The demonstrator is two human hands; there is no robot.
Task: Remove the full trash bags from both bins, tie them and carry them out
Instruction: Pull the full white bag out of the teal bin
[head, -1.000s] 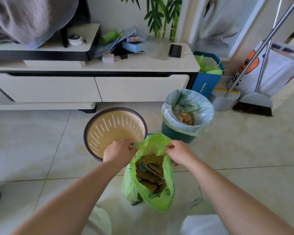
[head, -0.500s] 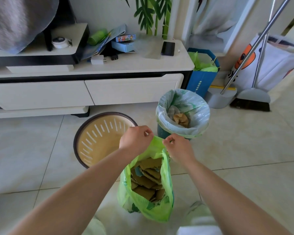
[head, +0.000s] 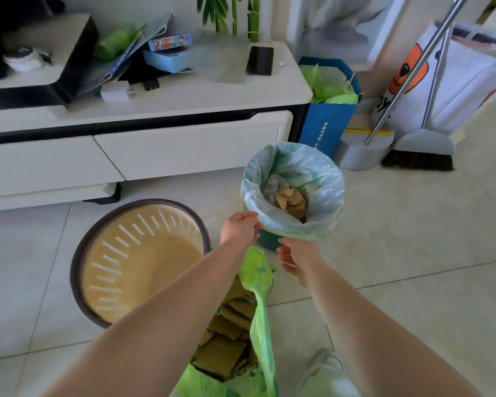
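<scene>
Green trash bag (head: 258,325), open and filled with brown cardboard, stands on the floor beneath both forearms. Left hand (head: 241,229), fingers loosely spread, touches the rim of the lined teal bin (head: 294,193); right hand (head: 295,257) spread, empty, just below. Emptied beige bin (head: 139,260) left of the hands.

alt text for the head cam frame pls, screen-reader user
Two bare hands reach for the second bin's liner: the left hand touches its near rim, the right hand is open just below. The clear liner holds crumpled paper; an open green bag of cardboard stands beside the emptied beige bin.
</scene>
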